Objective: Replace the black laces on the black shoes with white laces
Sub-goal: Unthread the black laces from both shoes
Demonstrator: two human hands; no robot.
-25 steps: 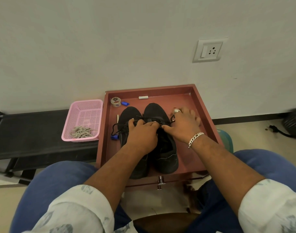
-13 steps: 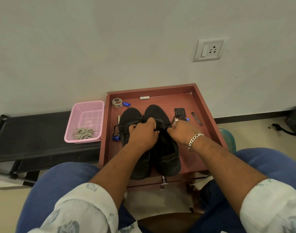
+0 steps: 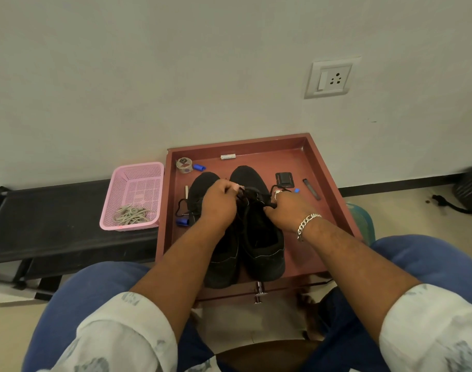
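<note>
Both hands, left (image 3: pixel 220 204) and right (image 3: pixel 285 209), are pinching the soft, limp black lace (image 3: pixel 252 196); grip near its ends.

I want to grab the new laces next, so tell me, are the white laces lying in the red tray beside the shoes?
No, the white laces lie in the pink basket, left of the red tray.

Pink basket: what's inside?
The pink basket holds one loose bundle of pale laces at its near end. Whatever lies under the bundle is hidden.
</note>
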